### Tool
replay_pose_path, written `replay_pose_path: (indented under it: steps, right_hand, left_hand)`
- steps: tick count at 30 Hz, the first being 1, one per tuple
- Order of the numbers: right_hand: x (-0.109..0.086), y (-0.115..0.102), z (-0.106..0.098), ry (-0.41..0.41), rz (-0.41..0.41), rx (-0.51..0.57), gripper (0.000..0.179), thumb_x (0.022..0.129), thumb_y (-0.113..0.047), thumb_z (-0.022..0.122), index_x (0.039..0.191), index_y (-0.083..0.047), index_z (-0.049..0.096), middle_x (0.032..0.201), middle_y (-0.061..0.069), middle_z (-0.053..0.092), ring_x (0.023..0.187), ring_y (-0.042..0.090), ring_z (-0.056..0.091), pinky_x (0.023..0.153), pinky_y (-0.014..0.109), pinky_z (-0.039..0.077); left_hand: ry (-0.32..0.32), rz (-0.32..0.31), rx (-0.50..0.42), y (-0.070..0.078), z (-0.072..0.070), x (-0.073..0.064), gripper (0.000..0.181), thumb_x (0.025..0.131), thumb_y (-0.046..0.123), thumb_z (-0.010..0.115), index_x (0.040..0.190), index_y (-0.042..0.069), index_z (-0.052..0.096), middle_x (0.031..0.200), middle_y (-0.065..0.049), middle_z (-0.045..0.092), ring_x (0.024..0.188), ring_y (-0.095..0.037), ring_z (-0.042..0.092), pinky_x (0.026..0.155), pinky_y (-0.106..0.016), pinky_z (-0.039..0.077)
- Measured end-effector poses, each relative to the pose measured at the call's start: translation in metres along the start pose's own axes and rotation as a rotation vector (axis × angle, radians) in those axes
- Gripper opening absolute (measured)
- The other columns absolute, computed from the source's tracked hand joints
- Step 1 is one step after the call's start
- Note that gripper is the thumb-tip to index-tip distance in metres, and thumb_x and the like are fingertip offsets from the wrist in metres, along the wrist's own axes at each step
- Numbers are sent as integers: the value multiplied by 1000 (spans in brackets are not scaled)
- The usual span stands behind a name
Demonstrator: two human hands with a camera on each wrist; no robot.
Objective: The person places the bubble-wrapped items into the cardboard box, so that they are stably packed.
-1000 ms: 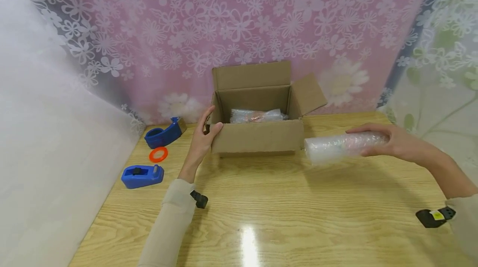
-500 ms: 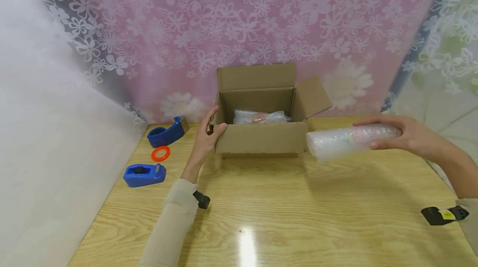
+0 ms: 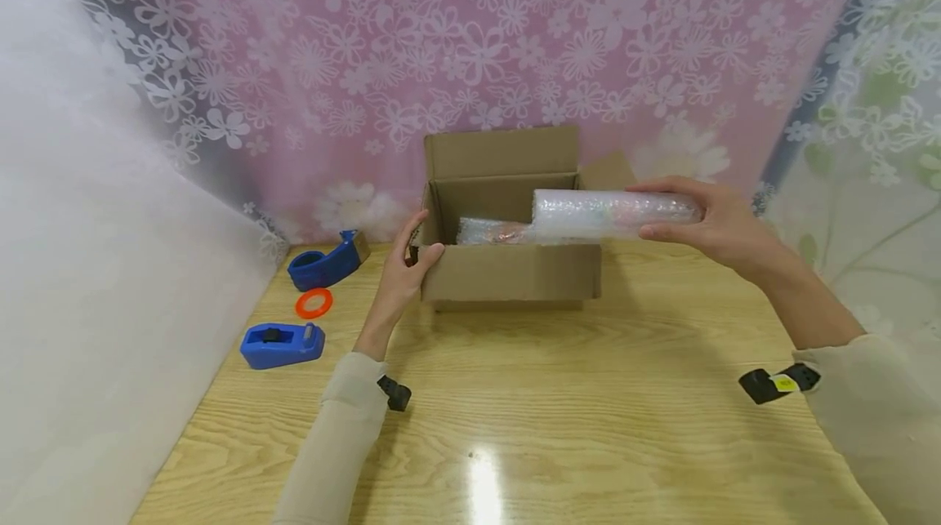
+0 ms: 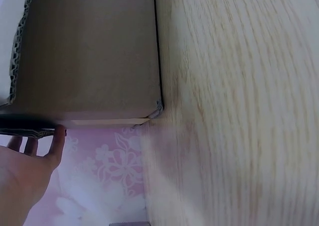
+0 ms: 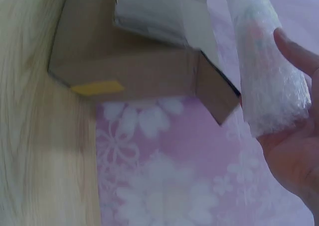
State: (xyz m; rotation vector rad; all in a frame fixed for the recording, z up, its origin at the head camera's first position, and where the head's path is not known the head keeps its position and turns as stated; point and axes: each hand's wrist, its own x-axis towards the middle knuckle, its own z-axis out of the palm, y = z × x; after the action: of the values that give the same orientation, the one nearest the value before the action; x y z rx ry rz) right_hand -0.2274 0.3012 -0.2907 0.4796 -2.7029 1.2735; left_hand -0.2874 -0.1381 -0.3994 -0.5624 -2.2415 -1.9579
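Observation:
My right hand [image 3: 720, 227] grips the near end of a bubble-wrapped roll [image 3: 588, 213], thumb on one side and fingers on the other. The roll is held level, its far end over the right part of an open cardboard box [image 3: 510, 272]. The right wrist view shows the same bubble-wrapped roll [image 5: 261, 61] beside the box's raised flaps. At the box's left edge, my left hand [image 3: 400, 272] holds the side flap between thumb and fingers; the left wrist view shows its fingertips [image 4: 58, 136] at that flap. Inside the box lies another bubble-wrapped item [image 3: 488, 231], partly covered by the roll.
Left on the wooden table [image 3: 559, 402] are a blue tape cutter [image 3: 327, 266], an orange ring [image 3: 314, 304] and a blue tape dispenser [image 3: 283, 345]. A pink floral curtain [image 3: 478, 43] hangs right behind the box. The box's back flap [image 3: 503, 152] stands up.
My right hand has carried the bubble-wrapped roll left and up, from beside the box to over its right part. My left hand keeps its hold on the box.

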Motion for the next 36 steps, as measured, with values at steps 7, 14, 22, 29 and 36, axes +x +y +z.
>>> replay_pose_path:
  steps: [7, 14, 22, 29, 36]
  right_hand:
    - [21, -21, 30, 37, -18, -12, 58, 91, -44, 81, 145, -34, 62, 157, -1, 49, 143, 29, 42, 106, 56, 38]
    - [32, -37, 39, 59, -95, -3, 56, 92, -42, 81, 144, -28, 64, 156, 3, 52, 151, 32, 35, 118, 68, 23]
    - [33, -42, 39, 79, -122, -20, 55, 92, -39, 82, 142, -26, 65, 153, 4, 56, 150, 34, 37, 118, 68, 24]
    - [45, -42, 46, 32, -135, 41, 54, 91, -28, 84, 141, -20, 66, 150, 7, 57, 147, 31, 40, 120, 63, 24]
    - [67, -36, 78, -38, -138, 63, 49, 92, -20, 82, 139, -16, 68, 150, 10, 57, 147, 31, 40, 118, 56, 30]
  left_hand:
    - [-5, -23, 23, 4, -1, 0, 67, 105, 27, 64, 164, 22, 34, 173, 1, 16, 158, -30, 14, 116, -62, 33]
    - [1, -17, 10, 3, -1, -1, 66, 106, 27, 64, 164, 22, 34, 173, 0, 15, 159, -29, 12, 117, -62, 33]
    - [-3, -27, 16, 3, 1, 0, 67, 105, 28, 65, 164, 23, 34, 173, 2, 16, 158, -30, 16, 113, -62, 38]
    - [-9, -27, 40, 5, 1, 1, 66, 105, 30, 65, 164, 23, 35, 173, 2, 16, 158, -29, 14, 117, -61, 34]
    - [-11, -15, 54, -2, -1, 2, 65, 106, 27, 63, 164, 23, 34, 173, 3, 18, 158, -28, 14, 120, -60, 29]
